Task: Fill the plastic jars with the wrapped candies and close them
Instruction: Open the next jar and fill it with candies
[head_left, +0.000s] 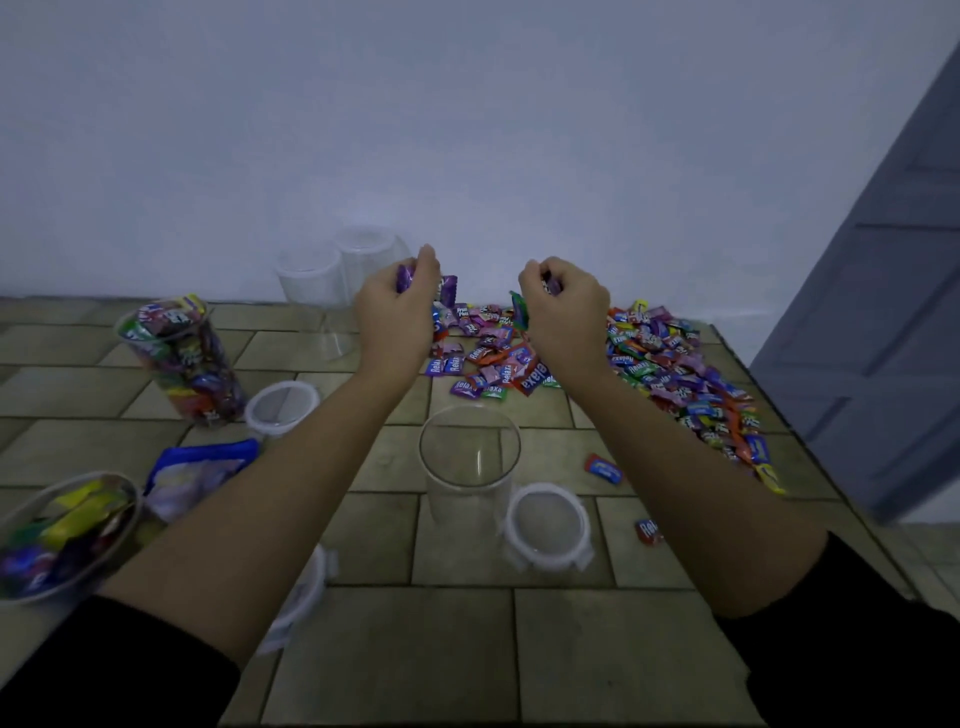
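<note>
Hidden or unclear:
- Edge jar (62, 530) at lower left, cut off by the frame and packed with candies.
- Hidden lid (306, 592) mostly covered by the left forearm.
- Back jars (332, 280) clear and faint against the wall, the rear one partly behind the left hand (397, 306).
- Bag (197, 473) blue and white, tucked partly under the same forearm, print unreadable.

Writing:
- "Relaxa" legible on several wrappers among the candies (675, 364) spread over the far right of the desk (415, 649), some of it upside down.
- Other print too small to read.

Hands:
- Both held above the near-left edge of the pile, backs toward the camera, forearms stretched forward, black sleeves at the elbows.
- Left hand clenched round purple wrappers.
- Right hand (566, 306) clenched round a few candies, a green one poking out on its left side.
- Hands apart from each other.

Task items:
- Jar (470, 457) empty, upright and open at desk centre, between the forearms.
- Near lid (548, 525) flat just beside it, to the right.
- Full jar (182, 358) upright at left, filled to the rim, with left lid (280, 408) beside it.
- Stray candy (603, 467) close to the right forearm.
</note>
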